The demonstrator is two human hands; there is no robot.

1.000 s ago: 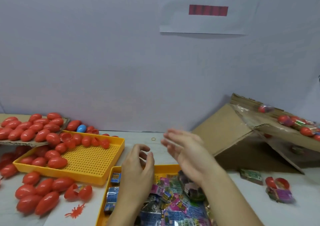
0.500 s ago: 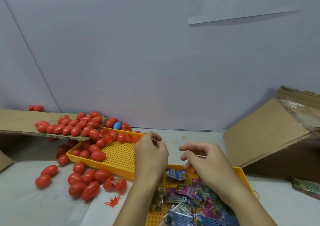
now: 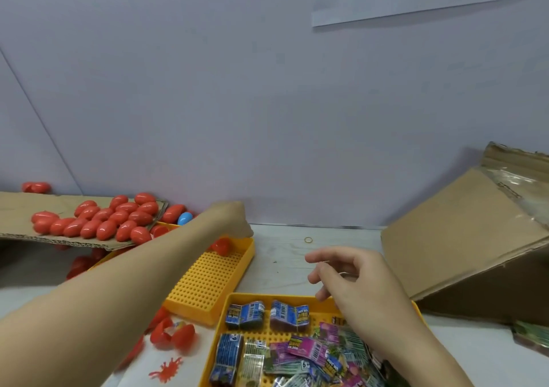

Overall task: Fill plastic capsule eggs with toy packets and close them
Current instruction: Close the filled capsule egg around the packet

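Observation:
My left hand reaches across to the far end of the yellow pegged tray, its fingers pointing down onto a red capsule egg. The fingers are hidden, so I cannot tell whether they hold the egg. My right hand hovers with loosely curled fingers and holds nothing, above the near yellow tray that is full of toy packets. Several closed red eggs lie on a cardboard flap at the left. An opened red egg lies on the table by the trays.
A blue egg lies behind the pegged tray. A tilted cardboard box stands at the right. A rubber band lies near the wall. A red splat toy lies at the front. More red eggs lie under the flap.
My left hand has stretched forward and left from above the packet tray to the far end of the pegged tray. My right hand has stayed over the packets, fingers relaxed.

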